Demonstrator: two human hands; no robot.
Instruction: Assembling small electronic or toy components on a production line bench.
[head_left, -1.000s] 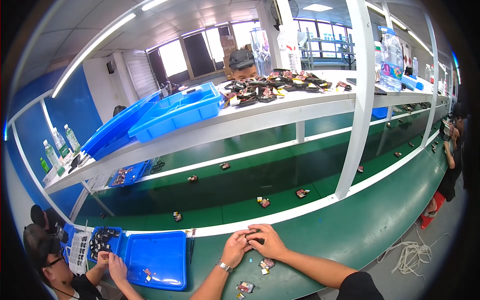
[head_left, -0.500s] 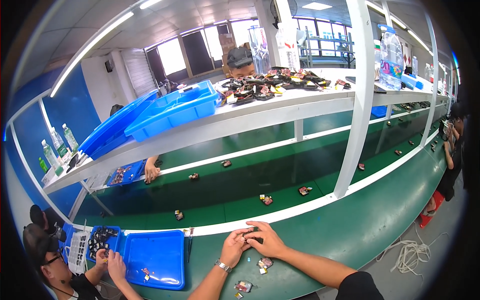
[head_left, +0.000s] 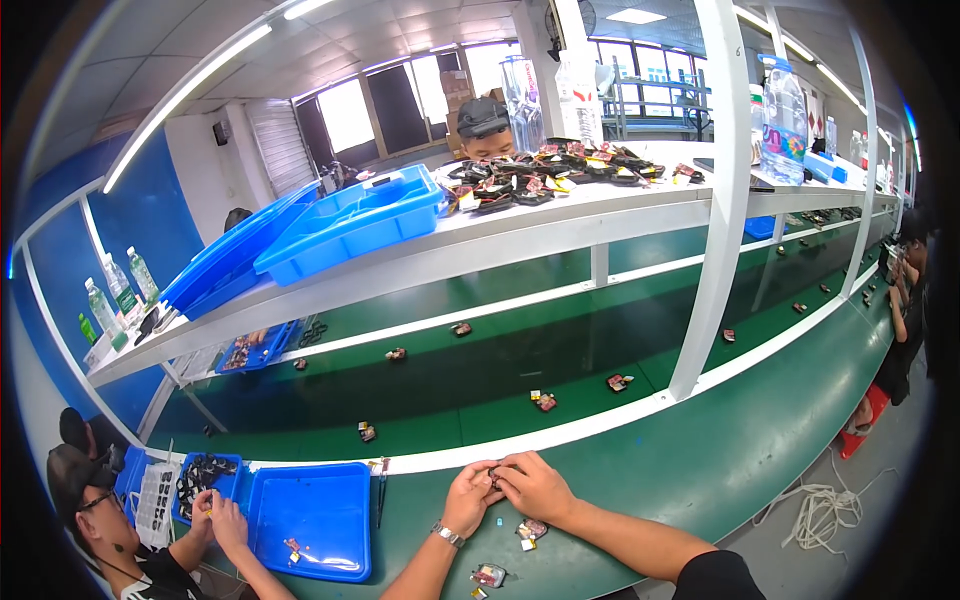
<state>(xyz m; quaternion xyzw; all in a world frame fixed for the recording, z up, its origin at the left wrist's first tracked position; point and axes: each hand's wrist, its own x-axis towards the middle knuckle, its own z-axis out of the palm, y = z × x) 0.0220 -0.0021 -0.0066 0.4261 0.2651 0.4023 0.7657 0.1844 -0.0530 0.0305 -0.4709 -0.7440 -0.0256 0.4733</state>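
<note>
Close together over the near green bench, my left hand (head_left: 468, 505) and my right hand (head_left: 537, 492) pinch one small dark electronic module (head_left: 494, 480) between their fingertips. Most of that module is hidden by the fingers. Just below my right hand lies a similar module (head_left: 531, 530), with a dark case, reddish board and white-yellow piece. Another module (head_left: 489, 575) rests nearer to me, beside my left forearm. A tiny pale-blue piece (head_left: 499, 521) sits on the bench between my wrists.
Left of my hands is a blue tray (head_left: 310, 510) with a few small parts in it. Beyond the white rail, a green conveyor belt (head_left: 480, 420) carries scattered modules. A white post (head_left: 705, 250) supports a shelf (head_left: 620, 205) piled with modules. A co-worker (head_left: 90, 500) works at left.
My right hand's fingers have curled in closer around the held module. Modules on the belt have shifted slightly right. The hand across the belt has drawn back toward the far blue tray.
</note>
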